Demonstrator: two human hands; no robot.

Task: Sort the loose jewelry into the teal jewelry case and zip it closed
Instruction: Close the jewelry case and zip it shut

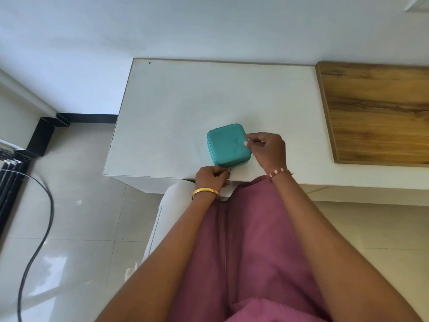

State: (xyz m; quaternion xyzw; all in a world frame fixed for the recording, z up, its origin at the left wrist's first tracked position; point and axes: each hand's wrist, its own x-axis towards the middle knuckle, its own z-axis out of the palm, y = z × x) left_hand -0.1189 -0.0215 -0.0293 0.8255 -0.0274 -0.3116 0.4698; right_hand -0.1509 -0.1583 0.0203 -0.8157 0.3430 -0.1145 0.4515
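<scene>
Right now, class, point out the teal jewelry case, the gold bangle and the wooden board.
teal jewelry case (227, 143), head view, middle of its closed lid.
gold bangle (205, 191), head view, top of the band.
wooden board (380, 112), head view, middle of its surface.

A white table (176, 108) is set against a pale wall, with its near edge towards the person. A closed teal jewelry case (227, 145) is placed on the tabletop near that front edge, with its lid down. To the right, a wooden board (378, 112) with a brown grain is laid flat on the same white surface, well apart from the case. A small dark speck (149, 63) is seen near the far left corner.
</scene>
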